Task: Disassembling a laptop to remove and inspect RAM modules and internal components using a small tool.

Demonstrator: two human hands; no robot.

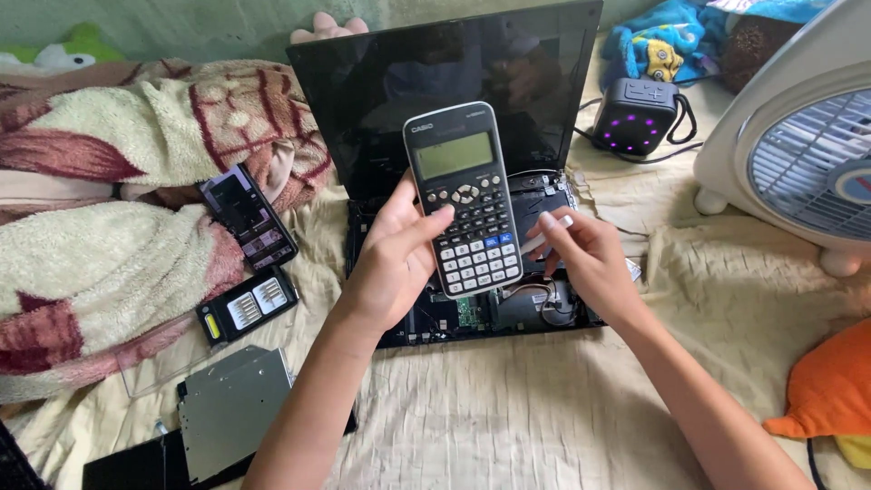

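1. Left hand [395,259]: raised from the lower middle of the view, forearm angled up and to the right, palm turned toward the camera's right; fingers wrapped behind a dark scientific calculator [464,198], thumb pressed across its keypad, holding it firmly.
2. Calculator: held upright, tilted a little left, screen at the top, keys facing the camera; hovering above the opened laptop base [426,318], in front of the dark laptop screen [381,82].
3. Right hand [585,259]: entering from the lower right, wrist bent, fingers curled together and pinching a small white strip-like piece [551,230] just beside the calculator's right edge; kind of piece cannot be told.
4. Laptop base: lying on a cream bedsheet [508,417], cover off, green board and round fan showing under the hands.
5. To the left: a smartphone [248,216] and a black case of screwdriver bits [246,304] near a patterned blanket [100,227]; below them a flat silver drive [231,408].
6. To the right: a small black cube speaker [635,115] with purple lights and a white fan [798,154], well apart from both hands.
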